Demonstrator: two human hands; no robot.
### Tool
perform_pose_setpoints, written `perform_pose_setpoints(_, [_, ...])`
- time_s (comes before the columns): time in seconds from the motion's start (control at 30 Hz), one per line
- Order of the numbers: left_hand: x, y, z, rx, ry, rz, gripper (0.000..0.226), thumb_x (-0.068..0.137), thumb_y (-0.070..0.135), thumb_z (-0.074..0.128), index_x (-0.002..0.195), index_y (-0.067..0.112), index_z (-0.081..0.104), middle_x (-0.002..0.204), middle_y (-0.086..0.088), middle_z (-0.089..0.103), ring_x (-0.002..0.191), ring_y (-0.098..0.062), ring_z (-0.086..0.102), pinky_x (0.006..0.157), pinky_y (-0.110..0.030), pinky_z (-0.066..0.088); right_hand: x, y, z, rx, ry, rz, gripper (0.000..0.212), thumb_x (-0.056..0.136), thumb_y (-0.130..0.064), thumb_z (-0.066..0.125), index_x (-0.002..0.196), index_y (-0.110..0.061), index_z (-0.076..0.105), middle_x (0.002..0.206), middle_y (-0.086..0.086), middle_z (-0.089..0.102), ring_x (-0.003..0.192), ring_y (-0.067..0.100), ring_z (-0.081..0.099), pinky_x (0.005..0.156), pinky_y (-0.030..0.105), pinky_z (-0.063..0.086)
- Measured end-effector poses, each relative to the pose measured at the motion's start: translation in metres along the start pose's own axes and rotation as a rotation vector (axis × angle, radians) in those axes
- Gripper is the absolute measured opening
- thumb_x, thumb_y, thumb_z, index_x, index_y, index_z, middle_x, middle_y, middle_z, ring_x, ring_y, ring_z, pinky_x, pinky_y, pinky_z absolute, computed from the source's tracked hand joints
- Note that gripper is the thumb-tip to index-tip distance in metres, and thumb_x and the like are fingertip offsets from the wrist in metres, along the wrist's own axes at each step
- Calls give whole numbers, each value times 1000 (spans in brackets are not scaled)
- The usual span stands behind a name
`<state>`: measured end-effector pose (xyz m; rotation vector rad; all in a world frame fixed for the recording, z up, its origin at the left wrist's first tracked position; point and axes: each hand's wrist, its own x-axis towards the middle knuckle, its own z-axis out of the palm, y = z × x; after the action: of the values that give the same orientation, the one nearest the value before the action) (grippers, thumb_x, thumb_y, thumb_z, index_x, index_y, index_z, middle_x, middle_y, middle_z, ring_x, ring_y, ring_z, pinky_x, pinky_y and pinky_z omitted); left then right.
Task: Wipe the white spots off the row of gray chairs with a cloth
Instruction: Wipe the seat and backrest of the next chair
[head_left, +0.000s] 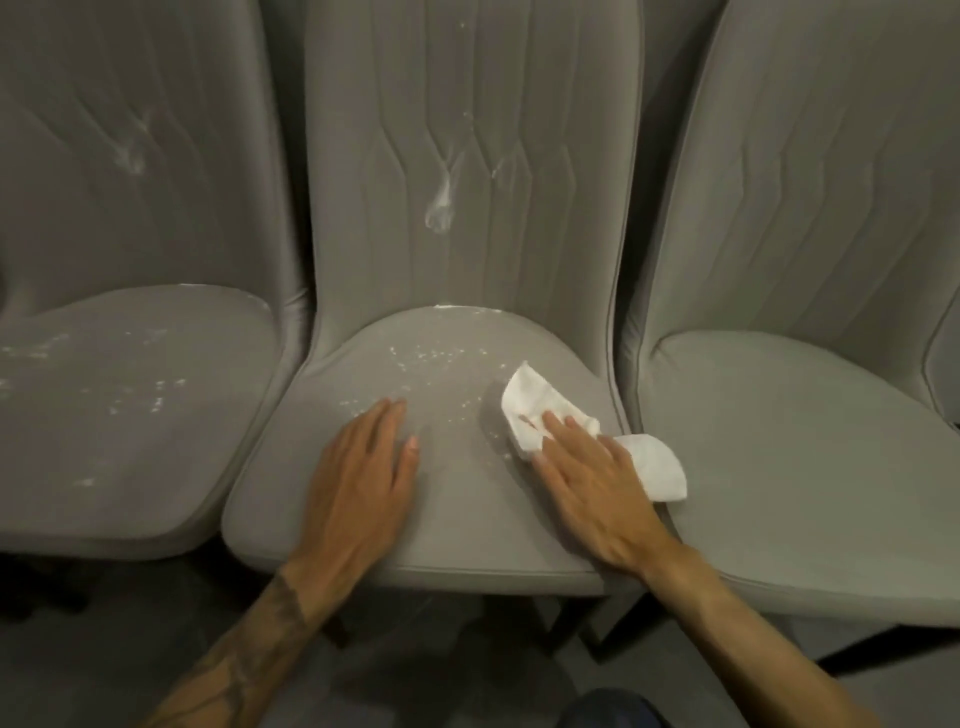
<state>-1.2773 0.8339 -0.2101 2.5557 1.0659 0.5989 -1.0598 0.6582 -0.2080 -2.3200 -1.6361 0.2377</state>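
Presently the right hand lay flat, pinning the cloth to the middle seat's right side, fingers extended, not clenched. Left hand rested open, grasping nothing. Spots lay up-left of the cloth, toward the backrest; right hand nearer.

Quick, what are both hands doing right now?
Left hand: open, flat on the middle chair.
Right hand: open, pressing the cloth down.
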Motion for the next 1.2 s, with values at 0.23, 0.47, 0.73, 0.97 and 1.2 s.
perform_pose_setpoints(0.23, [-9,-85,-24,25,-7,7,63,108,48,28,152,9,48,150,-14,56,136,-27,53,117,-38,37,19,0,-12,-68,58,284,53,112,-39,28,164,-28,26,171,-5,24,160,17,20,129,40,15])
perform_pose_setpoints(0.47, [9,-111,-17,69,-45,49,67,104,59,25,153,19,49,153,-3,54,137,-20,50,114,-29,28,18,-28,15,-26,-88,67,57,105,-52,7,161,-45,17,169,-20,6,158,1,5,126,25,1])
perform_pose_setpoints(0.73, [11,-116,-15,56,-23,62,59,108,55,28,149,19,50,144,0,60,123,-15,49,106,-31,36,38,-32,10,-331,-14,49,74,103,-45,7,161,-6,32,168,11,32,158,25,26,132,49,11])
perform_pose_setpoints(0.97, [10,-112,-16,111,-54,79,56,107,49,31,150,18,50,151,-2,54,127,-19,48,109,-41,41,60,-7,-6,-266,-205,-48,72,104,-59,3,167,-25,-1,175,-6,-4,161,9,4,127,24,-5])
perform_pose_setpoints(1.2, [11,-111,-15,94,-41,66,55,107,48,33,148,18,53,150,0,55,127,-18,49,109,-38,38,91,25,2,-74,-263,-27,73,100,-71,4,163,-39,-12,170,-23,-15,155,-9,-15,126,21,-13])
